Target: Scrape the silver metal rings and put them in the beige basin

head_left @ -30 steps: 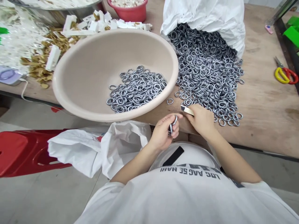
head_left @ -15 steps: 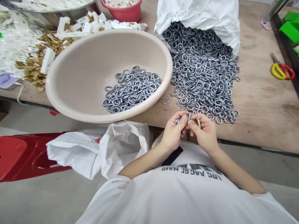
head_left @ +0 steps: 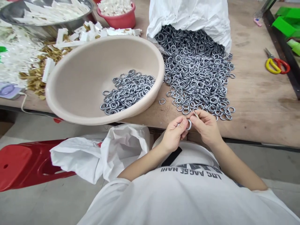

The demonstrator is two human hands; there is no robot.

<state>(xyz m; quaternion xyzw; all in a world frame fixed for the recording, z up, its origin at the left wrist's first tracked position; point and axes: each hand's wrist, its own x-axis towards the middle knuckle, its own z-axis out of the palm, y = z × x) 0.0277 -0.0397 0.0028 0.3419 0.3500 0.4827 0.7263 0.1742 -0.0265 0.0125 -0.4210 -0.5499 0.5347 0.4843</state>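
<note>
Between the fingertips of my left hand (head_left: pixel 173 133) is a metal ring (head_left: pixel 189 125), just past the table's front edge. My right hand (head_left: pixel 207 127) pinches a thin, pale, pointed tool (head_left: pixel 196 115) close beside that ring. Both hands are closed, with their fingertips nearly meeting. Beyond them a large heap of grey metal rings (head_left: pixel 194 72) spills from a white sack (head_left: pixel 189 14). A single ring (head_left: pixel 162 101) lies apart from the heap. On the left, a big beige basin (head_left: pixel 77 75) holds a smaller pile of rings (head_left: pixel 131 90).
Scissors (head_left: pixel 276 64) with red and yellow handles lie at the right. White and brown pieces (head_left: pixel 35 75), a steel bowl (head_left: pixel 49 26) and a red bowl (head_left: pixel 122 20) stand at the left and back. Below are a white bag (head_left: pixel 122 147) and a red stool (head_left: pixel 23 159).
The ring at my left fingertips has turned and shows its round face. The tool in my right hand now tilts to the upper left. The view has shifted slightly.
</note>
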